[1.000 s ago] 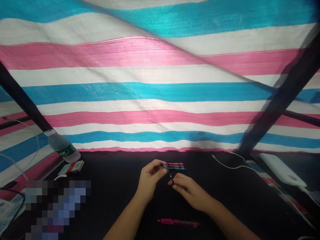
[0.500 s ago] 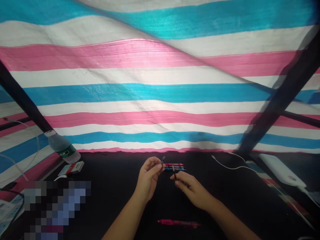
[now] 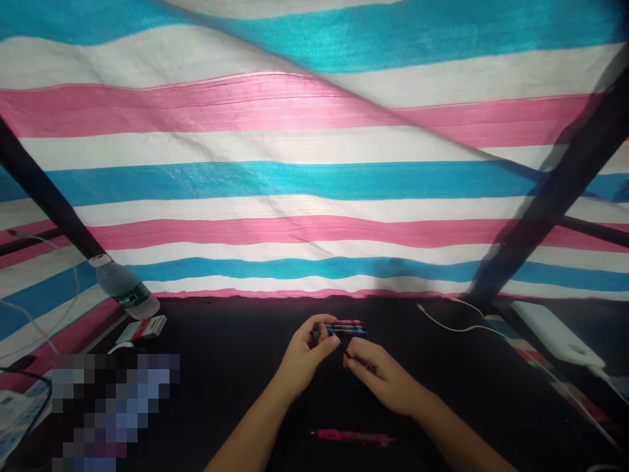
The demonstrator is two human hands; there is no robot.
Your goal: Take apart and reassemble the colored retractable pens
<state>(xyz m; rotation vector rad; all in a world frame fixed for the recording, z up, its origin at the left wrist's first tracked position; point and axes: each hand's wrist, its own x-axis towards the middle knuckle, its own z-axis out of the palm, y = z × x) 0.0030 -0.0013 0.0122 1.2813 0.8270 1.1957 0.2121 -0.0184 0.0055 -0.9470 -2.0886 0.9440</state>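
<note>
Between the left hand's point(image 3: 307, 360) fingertips sits a small dark piece point(image 3: 316, 336), mostly hidden by them and too small to make out. Those fingers are pressed together on it, right at the left ends of 3 slim pens point(image 3: 346, 328) lying side by side in pink, dark and blue. The right hand point(image 3: 381, 379) pinches a thin dark rod point(image 3: 348, 354) between thumb and forefinger, just below and to the right of the left fingertips, with only a short length showing.

Compared with the earlier frame, the left fingers have dropped from above the pens to level with their ends. The 2 hands have also drawn closer, and the rod shows less.

Below the fingers, a pink pen point(image 3: 351, 438) lies alone on the black table point(image 3: 206, 400). Far left of the fingers are a tilted plastic water bottle point(image 3: 122, 287) and a small box point(image 3: 141, 329). Far right are a white cable point(image 3: 457, 326) and a white power bank point(image 3: 555, 334). Beyond the fingers hangs a pink, white and blue striped tarp point(image 3: 314, 183).
</note>
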